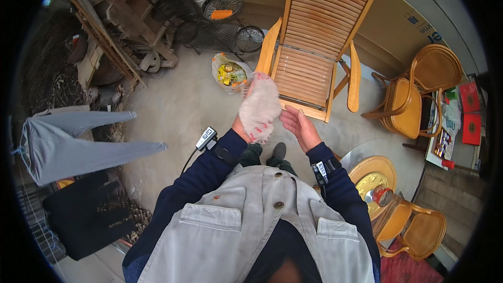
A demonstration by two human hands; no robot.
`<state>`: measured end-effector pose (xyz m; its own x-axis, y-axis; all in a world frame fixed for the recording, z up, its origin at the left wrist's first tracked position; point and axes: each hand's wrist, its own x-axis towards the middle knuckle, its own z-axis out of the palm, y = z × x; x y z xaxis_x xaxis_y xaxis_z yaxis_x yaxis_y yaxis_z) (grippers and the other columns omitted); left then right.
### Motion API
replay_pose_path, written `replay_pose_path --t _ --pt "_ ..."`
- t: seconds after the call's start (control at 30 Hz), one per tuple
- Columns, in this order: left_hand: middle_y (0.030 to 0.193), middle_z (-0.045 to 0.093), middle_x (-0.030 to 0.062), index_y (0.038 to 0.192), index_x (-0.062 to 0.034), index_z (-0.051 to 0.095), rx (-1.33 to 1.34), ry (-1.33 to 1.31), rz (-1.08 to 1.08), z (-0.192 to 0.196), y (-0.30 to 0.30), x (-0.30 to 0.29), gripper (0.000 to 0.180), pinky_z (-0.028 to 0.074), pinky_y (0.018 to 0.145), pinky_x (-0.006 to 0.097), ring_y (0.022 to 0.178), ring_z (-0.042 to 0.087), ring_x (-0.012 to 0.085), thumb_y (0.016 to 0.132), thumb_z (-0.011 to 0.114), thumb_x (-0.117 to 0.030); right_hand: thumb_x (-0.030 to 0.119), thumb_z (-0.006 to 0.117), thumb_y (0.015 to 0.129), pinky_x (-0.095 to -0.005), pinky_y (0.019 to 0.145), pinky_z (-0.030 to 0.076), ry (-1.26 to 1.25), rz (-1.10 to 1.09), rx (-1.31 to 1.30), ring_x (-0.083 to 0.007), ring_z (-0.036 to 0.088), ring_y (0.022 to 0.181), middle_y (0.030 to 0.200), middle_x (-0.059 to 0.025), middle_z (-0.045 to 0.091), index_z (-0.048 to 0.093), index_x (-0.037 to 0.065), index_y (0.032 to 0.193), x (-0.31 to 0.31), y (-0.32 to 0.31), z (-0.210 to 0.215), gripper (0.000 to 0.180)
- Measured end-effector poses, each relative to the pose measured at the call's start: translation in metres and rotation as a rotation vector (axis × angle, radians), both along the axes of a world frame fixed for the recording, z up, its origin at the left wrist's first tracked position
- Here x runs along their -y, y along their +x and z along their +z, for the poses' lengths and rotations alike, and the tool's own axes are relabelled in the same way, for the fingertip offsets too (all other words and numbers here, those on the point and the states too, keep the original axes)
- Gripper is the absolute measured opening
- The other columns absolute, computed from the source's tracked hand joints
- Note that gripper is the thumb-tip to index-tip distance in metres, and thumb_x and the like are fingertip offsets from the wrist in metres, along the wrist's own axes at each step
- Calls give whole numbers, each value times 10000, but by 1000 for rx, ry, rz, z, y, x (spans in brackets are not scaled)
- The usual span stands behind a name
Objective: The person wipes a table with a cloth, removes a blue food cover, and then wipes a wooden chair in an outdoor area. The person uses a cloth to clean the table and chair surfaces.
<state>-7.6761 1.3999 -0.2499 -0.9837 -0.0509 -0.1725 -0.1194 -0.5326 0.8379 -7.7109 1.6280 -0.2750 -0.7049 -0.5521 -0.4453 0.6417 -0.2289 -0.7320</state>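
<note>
cloth point(259, 107) on left hand point(246, 120), right hand point(299, 126) beside; chair point(314, 42) behind

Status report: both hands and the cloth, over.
Left hand holds pale cloth, raised. Right hand open, beside it, not touching. Wooden chair just ahead.

A single wide fisheye view looks straight down from the person's head, with the grey vest point(262, 220) filling the lower edge close to the lens. It faces forward over the concrete floor point(178, 110) toward the wooden slatted chair point(314, 47) at the top; straight edges bend near the dark round rim.
</note>
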Motion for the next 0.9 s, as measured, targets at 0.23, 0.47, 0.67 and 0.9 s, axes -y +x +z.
replay_pose_path --t 0.23,0.47,0.67,0.9 --pt "1627 483 283 1661 -32 380 -522 -958 -584 55 -68 -40 713 366 1286 506 1554 432 469 995 634 -58 680 366 1146 -550 1218 437 -326 -490 280 -344 558 1410 1516 -141 591 514 158 1574 39 -30 -31 691" --pt "1459 620 197 1546 -16 526 -741 -1098 -717 74 -97 -52 620 488 1154 504 1296 614 386 936 636 -39 569 404 1167 -527 1268 397 -228 -695 1 -346 511 1487 1626 -125 539 478 138 1636 -19 -35 -50 641" --pt "1539 588 274 1579 12 502 -236 -1163 -319 -40 -152 3 698 417 1239 491 1454 541 435 948 764 -131 495 402 1186 -506 1253 425 -44 -781 -9 -311 553 1460 1619 -114 547 451 114 1656 -100 -72 -74 607" --pt "1677 374 380 1698 16 276 88 -1526 -376 -184 -206 92 1084 326 1316 508 1581 356 516 871 881 -339 418 470 1175 -466 1167 502 -92 -839 -20 -261 637 1324 1477 -48 639 541 141 1561 -253 -110 -106 480"
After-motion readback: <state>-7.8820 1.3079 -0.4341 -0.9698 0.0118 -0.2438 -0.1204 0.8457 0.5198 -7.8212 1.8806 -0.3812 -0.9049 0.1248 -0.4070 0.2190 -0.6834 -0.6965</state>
